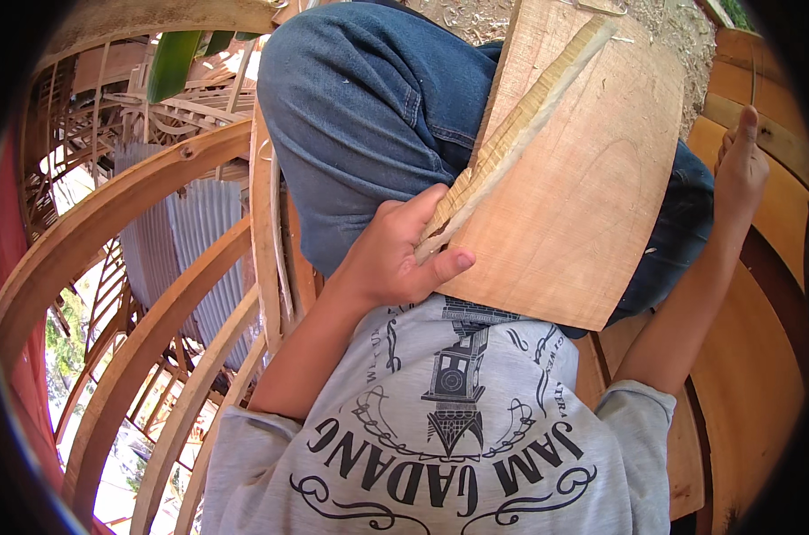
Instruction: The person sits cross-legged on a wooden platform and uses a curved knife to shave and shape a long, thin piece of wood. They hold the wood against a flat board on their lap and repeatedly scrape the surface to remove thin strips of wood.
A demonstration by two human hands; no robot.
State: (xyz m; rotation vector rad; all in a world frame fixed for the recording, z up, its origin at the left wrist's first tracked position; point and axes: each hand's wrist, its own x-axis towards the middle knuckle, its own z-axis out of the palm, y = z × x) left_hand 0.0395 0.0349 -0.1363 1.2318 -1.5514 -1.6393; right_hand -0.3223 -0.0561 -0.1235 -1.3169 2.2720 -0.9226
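My left hand is closed round the near end of a long, rough-edged wooden strip. The strip slants up and away to the right, over a broad, flat wooden board that rests across my lap. At the far right my right hand is raised and apart from the strip, its fingers wrapped round a thin, dark, upright tool. Seen nearly edge-on, that tool looks like a narrow blade; its handle is hidden in the fist.
Curved wooden ribs rise on the left, with corrugated metal sheets beyond them. Curved planks line the right side. Wood shavings litter the ground ahead. My bent legs in jeans flank the board.
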